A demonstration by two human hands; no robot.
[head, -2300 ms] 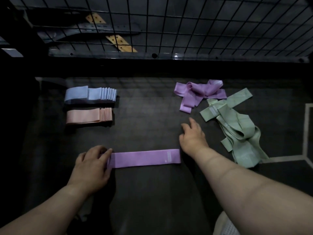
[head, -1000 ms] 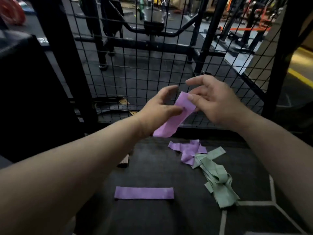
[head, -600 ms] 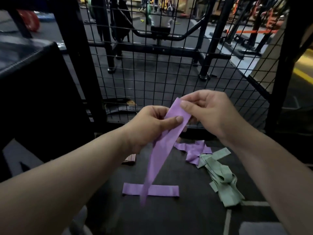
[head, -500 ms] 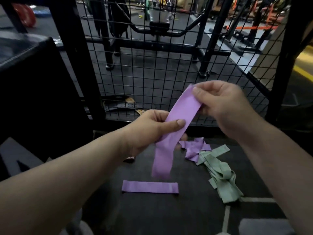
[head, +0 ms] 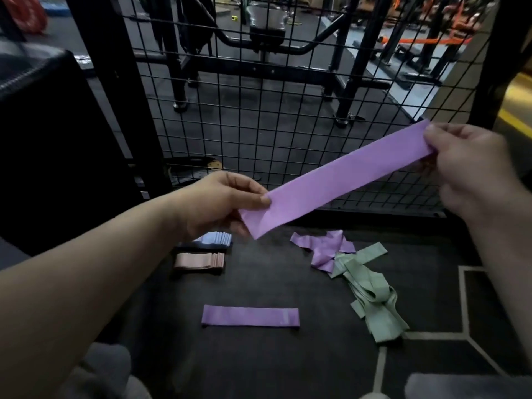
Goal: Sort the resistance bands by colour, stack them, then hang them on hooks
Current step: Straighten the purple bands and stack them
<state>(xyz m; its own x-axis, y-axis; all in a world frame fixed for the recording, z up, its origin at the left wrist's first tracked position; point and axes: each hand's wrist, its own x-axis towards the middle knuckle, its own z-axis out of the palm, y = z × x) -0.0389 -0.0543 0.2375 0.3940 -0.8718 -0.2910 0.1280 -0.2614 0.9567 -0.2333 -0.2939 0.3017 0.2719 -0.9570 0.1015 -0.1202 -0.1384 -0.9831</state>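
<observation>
A purple resistance band (head: 334, 180) is stretched flat in the air between my hands. My left hand (head: 218, 203) pinches its lower left end and my right hand (head: 472, 168) pinches its upper right end. On the dark floor below lies one flat purple band (head: 250, 315). Behind it to the right are a loose purple pile (head: 325, 249) and a tangled green pile (head: 371, 289). At the left stand a neat pink stack (head: 198, 261) and a blue stack (head: 216, 238), the blue one partly hidden by my left hand.
A black wire mesh panel (head: 288, 116) rises just behind the floor mat. A dark padded block (head: 57, 139) stands at the left. Gym machines (head: 267, 38) show through the mesh. White lines (head: 463, 300) mark the floor at the right.
My hands have pulled apart and spread the hanging purple band out flat between them; my right hand moved right, my left hand moved down. The view dipped, showing the pink and blue stacks.
</observation>
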